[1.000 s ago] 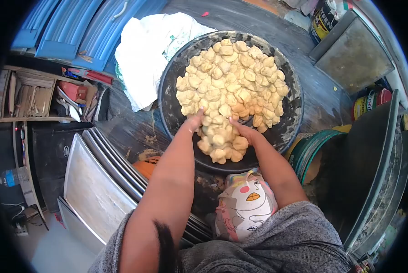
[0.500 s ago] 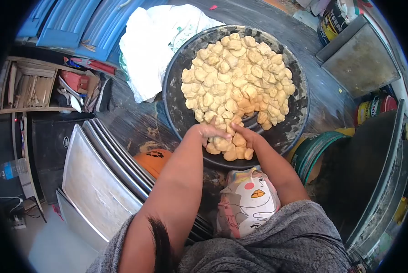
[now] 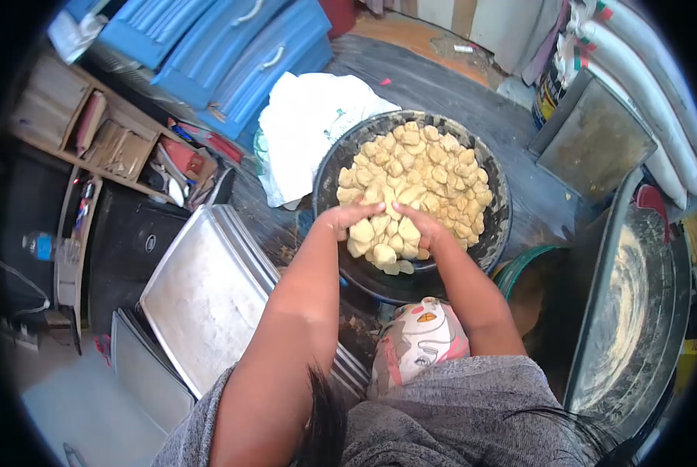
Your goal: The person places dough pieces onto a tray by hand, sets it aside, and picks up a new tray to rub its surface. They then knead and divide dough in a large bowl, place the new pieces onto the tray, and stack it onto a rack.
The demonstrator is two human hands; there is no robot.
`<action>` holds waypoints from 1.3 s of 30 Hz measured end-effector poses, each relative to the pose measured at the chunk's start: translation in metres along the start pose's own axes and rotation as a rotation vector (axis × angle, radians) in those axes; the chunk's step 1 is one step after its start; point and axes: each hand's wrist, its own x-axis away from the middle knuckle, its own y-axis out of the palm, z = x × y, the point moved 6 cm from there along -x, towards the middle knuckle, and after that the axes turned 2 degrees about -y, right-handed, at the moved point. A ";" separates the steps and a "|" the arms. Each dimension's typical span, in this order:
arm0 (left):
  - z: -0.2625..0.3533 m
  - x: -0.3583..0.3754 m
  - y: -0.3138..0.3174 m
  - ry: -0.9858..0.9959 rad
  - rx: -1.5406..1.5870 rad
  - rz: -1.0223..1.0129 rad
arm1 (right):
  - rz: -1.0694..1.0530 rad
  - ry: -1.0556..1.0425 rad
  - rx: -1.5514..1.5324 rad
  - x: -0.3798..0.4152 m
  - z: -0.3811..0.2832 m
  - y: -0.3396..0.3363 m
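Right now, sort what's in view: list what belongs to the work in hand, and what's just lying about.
In use:
- left hand and right hand, cupped around a clump of dough pieces
- black round pan holding the dough

Lying about:
- metal baking trays
- white plastic bag
- blue drawers
- water bottle
- floury dark tub

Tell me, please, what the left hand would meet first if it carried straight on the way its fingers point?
Probably the right hand: the left hand points across a clump of dough pieces cupped between them, which it already touches.
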 end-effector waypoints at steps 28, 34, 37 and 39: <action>-0.184 0.427 -0.072 0.614 -0.391 1.479 | 0.025 -0.795 1.555 0.073 0.112 0.355; -0.197 0.443 -0.119 0.766 0.228 1.279 | -0.272 -0.942 1.952 0.083 0.120 0.405; -0.195 0.463 -0.152 0.627 -0.029 1.461 | -0.359 -0.887 2.074 0.065 0.148 0.423; -0.198 0.456 -0.178 0.820 0.243 1.386 | -0.343 -0.753 2.123 0.042 0.164 0.432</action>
